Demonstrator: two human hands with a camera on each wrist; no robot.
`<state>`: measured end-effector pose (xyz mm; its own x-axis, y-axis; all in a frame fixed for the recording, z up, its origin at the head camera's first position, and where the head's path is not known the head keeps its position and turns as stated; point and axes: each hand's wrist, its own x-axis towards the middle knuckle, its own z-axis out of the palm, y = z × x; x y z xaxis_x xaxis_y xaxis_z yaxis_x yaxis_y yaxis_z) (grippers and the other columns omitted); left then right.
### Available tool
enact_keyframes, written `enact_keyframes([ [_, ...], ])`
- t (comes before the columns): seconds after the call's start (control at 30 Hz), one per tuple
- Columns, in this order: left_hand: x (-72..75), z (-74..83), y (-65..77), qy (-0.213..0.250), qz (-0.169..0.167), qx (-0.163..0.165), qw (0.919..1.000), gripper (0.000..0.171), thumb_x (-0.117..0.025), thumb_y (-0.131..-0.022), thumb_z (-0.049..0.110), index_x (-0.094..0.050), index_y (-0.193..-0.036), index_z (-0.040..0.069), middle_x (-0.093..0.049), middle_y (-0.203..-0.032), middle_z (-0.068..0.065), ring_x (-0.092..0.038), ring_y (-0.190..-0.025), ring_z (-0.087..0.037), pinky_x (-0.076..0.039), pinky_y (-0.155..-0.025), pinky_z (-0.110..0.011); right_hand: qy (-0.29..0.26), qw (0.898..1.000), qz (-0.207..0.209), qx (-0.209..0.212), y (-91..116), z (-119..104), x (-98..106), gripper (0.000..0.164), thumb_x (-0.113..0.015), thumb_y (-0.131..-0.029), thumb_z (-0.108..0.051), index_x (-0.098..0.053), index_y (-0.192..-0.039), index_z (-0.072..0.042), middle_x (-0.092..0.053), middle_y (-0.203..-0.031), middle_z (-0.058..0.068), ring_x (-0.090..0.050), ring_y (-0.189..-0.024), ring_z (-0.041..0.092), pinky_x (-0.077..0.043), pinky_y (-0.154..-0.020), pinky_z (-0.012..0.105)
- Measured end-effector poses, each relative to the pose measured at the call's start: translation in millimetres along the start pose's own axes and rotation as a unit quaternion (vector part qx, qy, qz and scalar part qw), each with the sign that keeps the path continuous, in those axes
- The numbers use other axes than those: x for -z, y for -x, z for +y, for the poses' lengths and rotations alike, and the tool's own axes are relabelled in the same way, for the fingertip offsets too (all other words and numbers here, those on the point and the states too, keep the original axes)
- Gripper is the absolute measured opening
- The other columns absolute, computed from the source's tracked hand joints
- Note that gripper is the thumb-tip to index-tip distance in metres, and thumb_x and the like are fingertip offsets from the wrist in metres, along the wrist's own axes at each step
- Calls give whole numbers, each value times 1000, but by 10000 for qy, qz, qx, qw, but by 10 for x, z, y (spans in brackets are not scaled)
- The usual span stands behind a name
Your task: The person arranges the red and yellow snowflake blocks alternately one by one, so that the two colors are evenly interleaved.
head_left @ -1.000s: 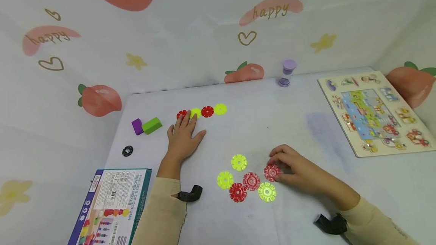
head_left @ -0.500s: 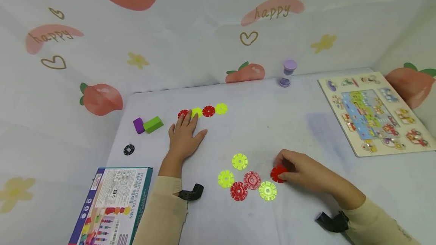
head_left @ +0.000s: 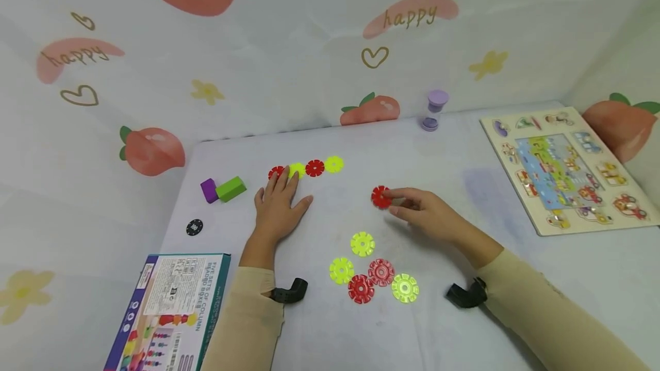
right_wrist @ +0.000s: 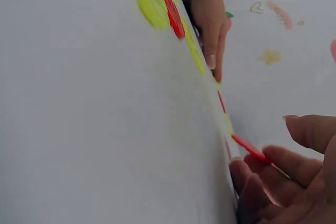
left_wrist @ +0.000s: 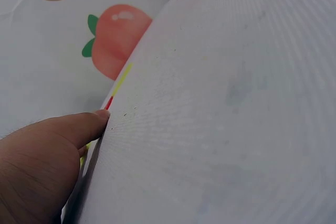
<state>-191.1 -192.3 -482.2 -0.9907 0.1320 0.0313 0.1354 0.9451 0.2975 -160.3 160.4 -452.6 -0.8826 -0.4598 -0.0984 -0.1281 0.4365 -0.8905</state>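
Note:
My right hand holds a red notched interlocking disc at its fingertips, over the middle of the table. In the right wrist view this disc is tilted against the fingers, and the thumb stands apart from it. My left hand lies flat with spread fingers. Its fingertips rest on the left end of a row, partly covering a red disc and a yellow disc. To their right lie another red disc and a yellow disc. Several loose discs, including a yellow one, lie nearer.
Green and purple blocks and a black round chip lie at left, above a toy box. A purple hourglass stands at the back. A wooden puzzle board lies at right.
My right hand has drawn a red disc away from the near group, then carried it forward and left towards the row. The left hand has stayed in place.

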Motion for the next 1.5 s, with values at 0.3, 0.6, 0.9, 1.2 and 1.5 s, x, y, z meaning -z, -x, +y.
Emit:
enact_keyframes([
  [0.3,-34,-12,-24,32,24,-19,10000,77,-49,-89,62,-27,-153,24,-13,-159,-1,-4,-143,-27,-4,-106,-60,265,9979,-326,-503,-683,-133,-51,76,-62,-87,-53,-30,-151,-28,-39,-144,-1,-52,-100,22,-50,-75,36],
  [0.6,-18,17,-20,42,88,-30,9999,76,-50,-89,60,-29,-152,23,-15,-159,-2,-6,-143,-28,-6,-106,-61,2208,9746,-285,-259,-861,-229,-112,68,-64,-89,-43,-40,-146,-13,-18,-156,10,-30,-132,34,-35,-101,51],
  [0.9,-6,7,-2,-5,91,2,10000,76,-50,-89,60,-29,-152,22,-15,-159,-2,-6,-143,-28,-6,-106,-60,3872,9166,-961,-271,-915,-330,-141,78,-62,-87,-53,-31,-151,-20,-15,-158,4,-8,-143,32,-20,-101,63],
  [1.2,8,13,5,61,58,-45,10000,76,-50,-89,60,-29,-152,22,-16,-158,-3,-7,-143,-29,-7,-106,-61,4013,9084,-1078,-459,-1061,-385,-140,90,-62,-84,-58,-21,-154,-18,-14,-158,4,-10,-142,32,-19,-102,63],
  [1.5,25,13,13,118,13,-9,9999,76,-52,-89,57,-29,-152,21,-16,-158,-4,-6,-143,-29,-6,-106,-62,3958,9077,-1312,-477,-1129,-417,-124,89,-63,-84,-57,-24,-153,-18,-12,-159,1,-5,-144,28,-15,-102,67],
])
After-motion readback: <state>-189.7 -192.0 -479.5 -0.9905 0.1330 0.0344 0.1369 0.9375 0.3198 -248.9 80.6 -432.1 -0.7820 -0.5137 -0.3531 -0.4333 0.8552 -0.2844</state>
